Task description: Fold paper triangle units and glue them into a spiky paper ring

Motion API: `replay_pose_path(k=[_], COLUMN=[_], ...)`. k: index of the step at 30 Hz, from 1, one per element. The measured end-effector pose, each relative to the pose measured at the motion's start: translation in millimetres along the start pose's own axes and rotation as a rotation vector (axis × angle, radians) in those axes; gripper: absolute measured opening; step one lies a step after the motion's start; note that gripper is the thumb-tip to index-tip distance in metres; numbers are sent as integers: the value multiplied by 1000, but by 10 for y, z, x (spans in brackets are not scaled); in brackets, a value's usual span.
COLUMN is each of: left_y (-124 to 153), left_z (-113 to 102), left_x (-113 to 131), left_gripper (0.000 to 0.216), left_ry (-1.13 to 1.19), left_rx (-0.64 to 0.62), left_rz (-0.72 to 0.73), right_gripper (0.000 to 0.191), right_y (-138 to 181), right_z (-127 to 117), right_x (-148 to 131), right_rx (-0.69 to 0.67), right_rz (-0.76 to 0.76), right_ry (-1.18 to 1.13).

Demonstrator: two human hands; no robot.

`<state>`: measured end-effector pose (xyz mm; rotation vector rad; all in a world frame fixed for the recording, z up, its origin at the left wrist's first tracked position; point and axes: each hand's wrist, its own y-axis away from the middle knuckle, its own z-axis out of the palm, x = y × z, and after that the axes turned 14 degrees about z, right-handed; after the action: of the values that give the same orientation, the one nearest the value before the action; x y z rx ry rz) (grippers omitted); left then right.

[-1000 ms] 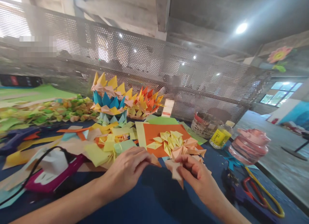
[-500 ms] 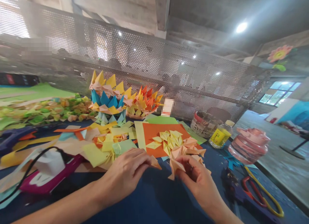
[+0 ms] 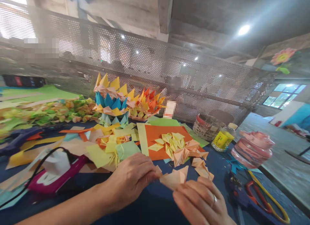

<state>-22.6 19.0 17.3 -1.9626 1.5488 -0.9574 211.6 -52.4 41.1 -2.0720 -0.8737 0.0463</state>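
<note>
Closed on its near end, our right hand [image 3: 200, 199] grips a folded peach paper piece [image 3: 173, 179] while our left hand [image 3: 135, 175] pinches a smaller peach paper tip [image 3: 158, 170] just beside it, both over the navy tabletop [image 3: 156, 207]. Beyond our hands stand tiered origami rings [image 3: 111, 103] with blue, yellow and orange points; nearer us, an orange paper sheet [image 3: 155, 131] bears a cluster of folded pale-yellow pieces [image 3: 173, 142].

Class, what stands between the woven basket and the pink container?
In the head view, a yellow-labelled bottle stands between the woven basket and the pink container.
</note>
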Motion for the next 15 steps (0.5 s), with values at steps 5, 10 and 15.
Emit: replay_pose_path(k=[5,10,15], left_y=[-5,10,14], left_z=[-4,24,32], left_x=[73,103,74], left_gripper=[28,16,17], left_ry=[83,114,97], left_rx=[-39,-17,-13], left_rz=[63,28,-2], right_gripper=[23,25,27], right_y=[88,58,-60], right_z=[94,150,30], right_x=[-100,-69,-49], right_rx=[6,-21,-10], right_rz=[30,72,-66], right_ry=[3,-112,35])
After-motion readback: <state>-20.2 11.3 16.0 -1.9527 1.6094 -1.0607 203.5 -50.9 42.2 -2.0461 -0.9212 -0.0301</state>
